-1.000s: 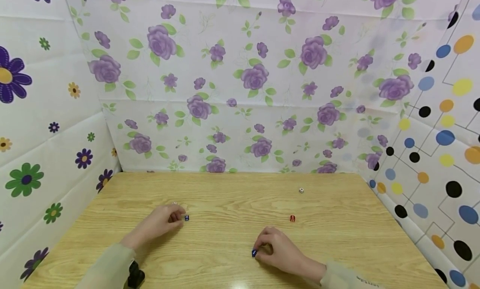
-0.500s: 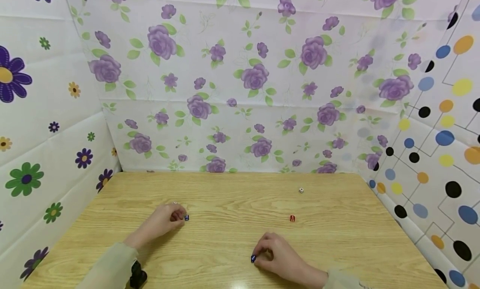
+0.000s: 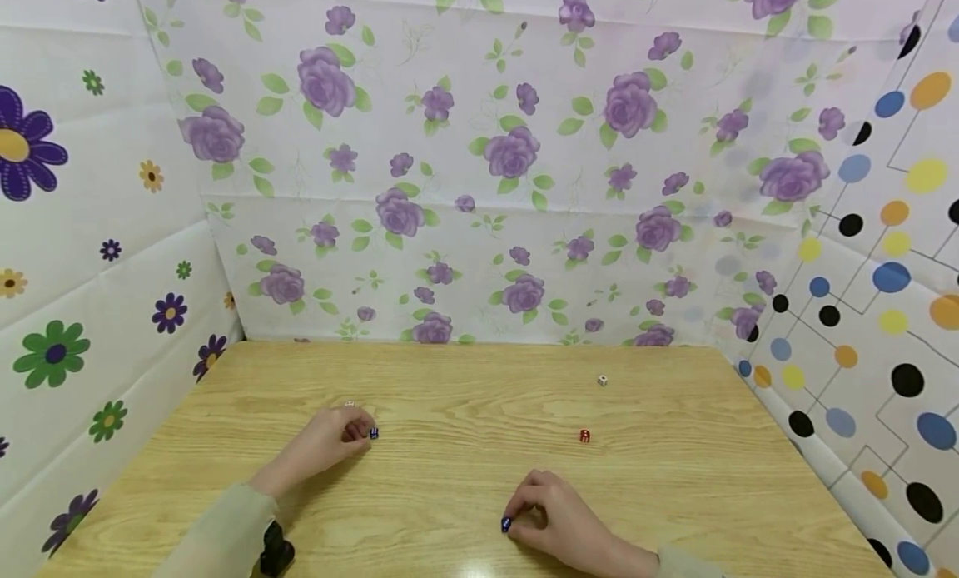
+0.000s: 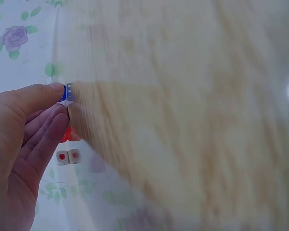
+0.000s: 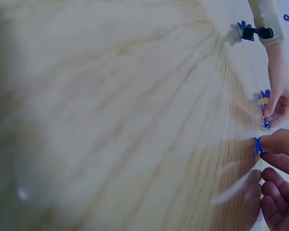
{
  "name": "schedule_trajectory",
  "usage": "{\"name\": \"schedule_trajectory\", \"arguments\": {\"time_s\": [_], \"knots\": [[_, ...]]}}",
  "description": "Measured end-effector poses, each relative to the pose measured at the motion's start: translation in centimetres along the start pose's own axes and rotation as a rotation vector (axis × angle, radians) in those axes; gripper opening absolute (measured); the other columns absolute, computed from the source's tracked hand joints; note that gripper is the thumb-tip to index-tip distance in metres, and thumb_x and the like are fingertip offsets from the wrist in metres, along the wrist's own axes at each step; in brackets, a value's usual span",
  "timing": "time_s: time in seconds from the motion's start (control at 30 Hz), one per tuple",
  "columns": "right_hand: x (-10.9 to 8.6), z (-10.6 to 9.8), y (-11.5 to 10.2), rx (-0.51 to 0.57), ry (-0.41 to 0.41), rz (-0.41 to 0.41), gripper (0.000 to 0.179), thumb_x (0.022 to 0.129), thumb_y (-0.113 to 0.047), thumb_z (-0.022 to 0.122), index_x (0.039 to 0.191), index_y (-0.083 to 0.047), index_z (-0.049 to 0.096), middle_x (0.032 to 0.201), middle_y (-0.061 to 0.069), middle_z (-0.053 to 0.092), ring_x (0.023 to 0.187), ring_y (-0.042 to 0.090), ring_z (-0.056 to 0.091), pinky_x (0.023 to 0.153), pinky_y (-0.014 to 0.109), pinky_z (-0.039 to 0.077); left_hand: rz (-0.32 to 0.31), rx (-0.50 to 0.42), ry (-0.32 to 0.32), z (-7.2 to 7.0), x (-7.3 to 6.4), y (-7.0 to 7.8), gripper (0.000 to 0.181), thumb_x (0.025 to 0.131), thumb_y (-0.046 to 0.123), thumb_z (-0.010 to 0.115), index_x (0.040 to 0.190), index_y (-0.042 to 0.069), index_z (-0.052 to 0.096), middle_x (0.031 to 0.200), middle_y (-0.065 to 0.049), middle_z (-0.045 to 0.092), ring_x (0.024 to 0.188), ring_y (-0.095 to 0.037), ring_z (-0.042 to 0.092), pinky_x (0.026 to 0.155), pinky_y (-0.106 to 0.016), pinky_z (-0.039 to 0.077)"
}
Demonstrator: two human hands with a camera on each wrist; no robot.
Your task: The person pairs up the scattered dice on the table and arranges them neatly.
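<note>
In the head view my left hand [image 3: 324,441] is at the left of the table, thumb and fingertips at a small blue die [image 3: 374,433]. From the left wrist, that blue die [image 4: 64,92] shows between thumb and fingers. A red die [image 4: 66,135] and a white die with a red pip [image 4: 62,157] lie beyond the hand; the head view shows only the top of this white die [image 3: 350,405]. Nearer the front edge, my right hand [image 3: 558,520] pinches another blue die [image 3: 506,524] between thumb and index finger, low over the wood.
A red die [image 3: 584,435] lies on the right half of the wooden table [image 3: 449,378], with a white die [image 3: 603,381] farther back. A flowered cloth [image 3: 464,161] hangs behind the table, and patterned cloths flank both sides. A black device [image 3: 275,551] sits at my left wrist.
My right hand has moved slightly toward the front edge with its blue die. My left fingertips have closed the small gap to the other blue die, which stays in place.
</note>
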State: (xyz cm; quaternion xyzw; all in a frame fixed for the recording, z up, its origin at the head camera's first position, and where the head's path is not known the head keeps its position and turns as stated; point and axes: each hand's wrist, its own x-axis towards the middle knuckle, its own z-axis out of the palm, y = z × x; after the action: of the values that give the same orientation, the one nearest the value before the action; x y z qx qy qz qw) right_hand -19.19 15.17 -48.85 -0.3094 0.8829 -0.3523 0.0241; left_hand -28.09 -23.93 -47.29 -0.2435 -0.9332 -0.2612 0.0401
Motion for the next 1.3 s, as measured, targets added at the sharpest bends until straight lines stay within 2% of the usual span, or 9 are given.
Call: {"name": "schedule_trajectory", "arguments": {"time_s": [0.23, 0.47, 0.8, 0.97, 1.13, 1.3], "knots": [[-0.21, -0.02, -0.07, 0.029, -0.018, 0.009, 0.004, 0.089, -0.031, 0.074, 0.093, -0.032, 0.072, 0.096, -0.016, 0.059, 0.091, -0.001, 0.053, 0.079, 0.019, 0.048, -0.036, 0.003, 0.0, 0.08, 0.28, 0.17, 0.014, 0.086, 0.006, 0.075, 0.099, 0.007, 0.07, 0.089, 0.001, 0.067, 0.075, -0.002, 0.059, 0.065, -0.02, 0.052], [-0.3, 0.03, -0.03, 0.065, -0.03, 0.024, 0.005, 0.089, -0.032, 0.074, 0.093, -0.032, 0.072, 0.098, -0.016, 0.059, 0.091, 0.0, 0.052, 0.077, 0.019, 0.045, -0.092, -0.035, -0.006, 0.17, 0.5, 0.16, 0.011, 0.085, 0.008, 0.075, 0.094, 0.01, 0.07, 0.086, 0.003, 0.067, 0.073, -0.002, 0.059, 0.064, -0.02, 0.051], [-0.24, 0.21, 0.15, 0.098, -0.039, 0.068, 0.01, 0.086, -0.032, 0.077, 0.092, -0.031, 0.069, 0.097, -0.016, 0.058, 0.091, -0.002, 0.053, 0.079, 0.018, 0.047, -0.111, -0.025, 0.0, 0.21, 0.67, 0.2, 0.009, 0.086, 0.007, 0.075, 0.091, 0.012, 0.07, 0.084, 0.004, 0.066, 0.072, -0.002, 0.058, 0.064, -0.019, 0.05], [-0.28, 0.04, 0.11, 0.112, -0.036, 0.074, 0.011, 0.085, -0.033, 0.078, 0.09, -0.03, 0.068, 0.095, -0.015, 0.058, 0.09, -0.001, 0.053, 0.079, 0.018, 0.048, -0.111, -0.006, 0.01, 0.29, 0.69, 0.2, 0.008, 0.086, 0.008, 0.075, 0.09, 0.013, 0.069, 0.084, 0.004, 0.066, 0.072, -0.001, 0.058, 0.064, -0.019, 0.05], [-0.22, 0.16, 0.39, 0.109, -0.033, 0.056, 0.011, 0.086, -0.033, 0.077, 0.09, -0.029, 0.068, 0.096, -0.014, 0.058, 0.089, -0.002, 0.054, 0.078, 0.018, 0.049, -0.088, -0.005, 0.011, 0.2, 0.62, 0.31, 0.008, 0.087, 0.007, 0.074, 0.09, 0.013, 0.069, 0.084, 0.004, 0.066, 0.073, -0.002, 0.058, 0.064, -0.019, 0.05], [-0.12, 0.24, 0.47, 0.109, -0.043, 0.071, 0.011, 0.085, -0.033, 0.078, 0.09, -0.03, 0.068, 0.096, -0.015, 0.058, 0.089, -0.002, 0.053, 0.078, 0.017, 0.048, -0.062, -0.015, -0.005, 0.08, 0.51, 0.51, 0.009, 0.087, 0.009, 0.074, 0.088, 0.015, 0.068, 0.084, 0.005, 0.065, 0.072, 0.0, 0.057, 0.064, -0.018, 0.049]]}}
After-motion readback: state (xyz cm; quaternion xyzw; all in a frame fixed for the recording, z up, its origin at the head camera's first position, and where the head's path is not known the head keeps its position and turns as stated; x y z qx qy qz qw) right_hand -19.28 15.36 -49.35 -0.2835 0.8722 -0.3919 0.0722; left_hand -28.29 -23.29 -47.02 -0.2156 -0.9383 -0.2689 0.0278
